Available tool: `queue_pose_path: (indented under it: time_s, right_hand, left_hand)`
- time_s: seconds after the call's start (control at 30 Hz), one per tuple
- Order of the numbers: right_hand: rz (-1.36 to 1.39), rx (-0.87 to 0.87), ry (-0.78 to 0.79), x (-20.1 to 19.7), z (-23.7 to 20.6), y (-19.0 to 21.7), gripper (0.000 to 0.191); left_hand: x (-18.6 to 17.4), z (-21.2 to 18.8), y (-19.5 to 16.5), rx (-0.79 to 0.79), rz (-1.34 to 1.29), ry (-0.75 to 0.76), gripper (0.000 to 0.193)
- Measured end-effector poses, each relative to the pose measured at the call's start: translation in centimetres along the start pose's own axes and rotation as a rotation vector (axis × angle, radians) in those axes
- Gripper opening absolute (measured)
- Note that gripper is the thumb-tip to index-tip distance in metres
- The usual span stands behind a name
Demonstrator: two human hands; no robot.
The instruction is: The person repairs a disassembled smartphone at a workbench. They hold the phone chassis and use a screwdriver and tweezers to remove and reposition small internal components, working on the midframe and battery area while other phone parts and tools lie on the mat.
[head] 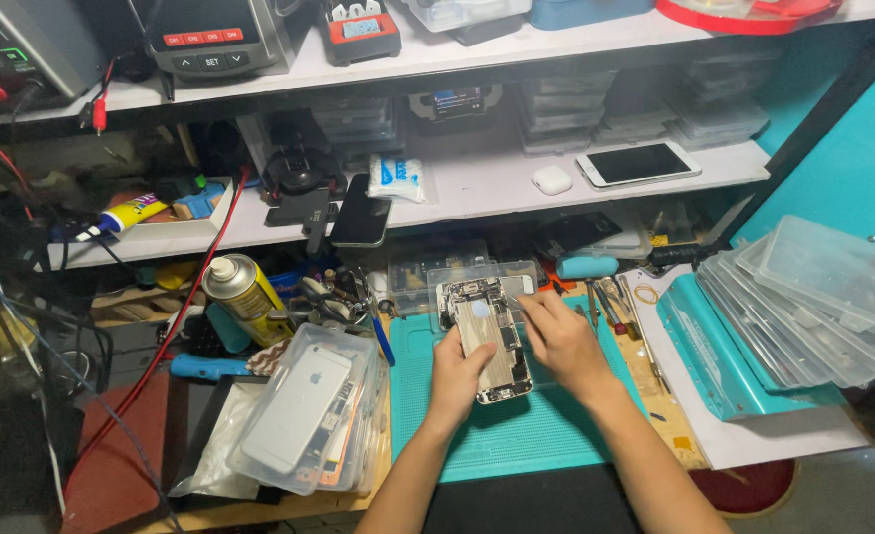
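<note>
Table [675, 435]: cluttered work surface across the lower half of the frame, shelves above it.
Green mat [516, 435]: centre bottom, under both hands; the work takes place over it.
Stacked clear trays [813, 307]: right of frame, leaning on a teal case, well apart from the hands.
Clear box with silver phone back [304, 410]: lower left of centre, just beside the mat.
Opened phone [485, 336]: centre of frame, held tilted above the mat, internals and a tan battery facing up.
Yellow spray can [246, 295]: left of centre, lying tilted among tools.
White phone [637, 163]: upper right, flat on the lower shelf, beside a small white earbud case [552, 179].
Left hand [457, 376]: centre, its grip closed around the lower left edge of the opened phone, thumb on the battery.
Right hand [561, 341]: just right of the phone, fingers closed on its upper right edge; whether a tool is pinched there I cannot tell.
Handling note: judged from this pose, the step goes best with the left hand keeping the phone steady and low over the mat, and the right working with light pressure on the upper edge so small parts fall on the mat.
</note>
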State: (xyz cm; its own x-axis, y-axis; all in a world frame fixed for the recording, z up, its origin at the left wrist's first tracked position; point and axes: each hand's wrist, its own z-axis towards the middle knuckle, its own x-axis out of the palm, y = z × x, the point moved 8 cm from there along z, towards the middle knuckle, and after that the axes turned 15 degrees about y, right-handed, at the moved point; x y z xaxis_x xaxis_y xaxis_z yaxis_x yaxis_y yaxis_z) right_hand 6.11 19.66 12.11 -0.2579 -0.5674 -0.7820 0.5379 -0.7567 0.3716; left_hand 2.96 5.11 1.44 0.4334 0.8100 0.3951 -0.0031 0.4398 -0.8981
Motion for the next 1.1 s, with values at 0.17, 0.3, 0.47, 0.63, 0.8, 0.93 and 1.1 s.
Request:
queue_pose_path:
  time_s: [0.17, 0.3, 0.47, 0.63, 0.8, 0.93, 1.1]
  right_hand:
    - [-0.09, -0.039, 0.027, 0.3, -0.1, 0.4, 0.036]
    - [-0.121, -0.058, 0.032, 0.5, -0.2, 0.3, 0.038]
    - [-0.183, -0.074, 0.048, 1.0, -0.1, 0.1, 0.041]
    - [-0.209, -0.105, 0.025, 1.1, -0.3, 0.3, 0.043]
    - [-0.237, -0.11, -0.017, 0.7, -0.4, 0.5, 0.042]
    - [-0.235, -0.105, -0.075, -0.4, -0.6, 0.5, 0.039]
    - [-0.148, 0.006, -0.145, -1.8, -1.3, -0.4, 0.031]
  left_hand:
    - [0.1, 0.0, -0.1, 0.02, 0.058, 0.012, 0.031]
    - [0.1, 0.1, -0.1, 0.025, 0.067, 0.02, 0.031]
    - [0.2, 0.2, 0.0, 0.025, 0.083, 0.031, 0.03]
    - [0.2, 0.2, 0.3, 0.017, 0.019, 0.042, 0.029]
    - [0.2, 0.5, 0.4, -0.009, -0.022, 0.052, 0.03]
    - [-0.1, 0.8, 0.5, -0.041, -0.09, 0.038, 0.032]
    - [-2.3, 0.6, -0.8, 0.035, -0.166, -0.062, 0.034]
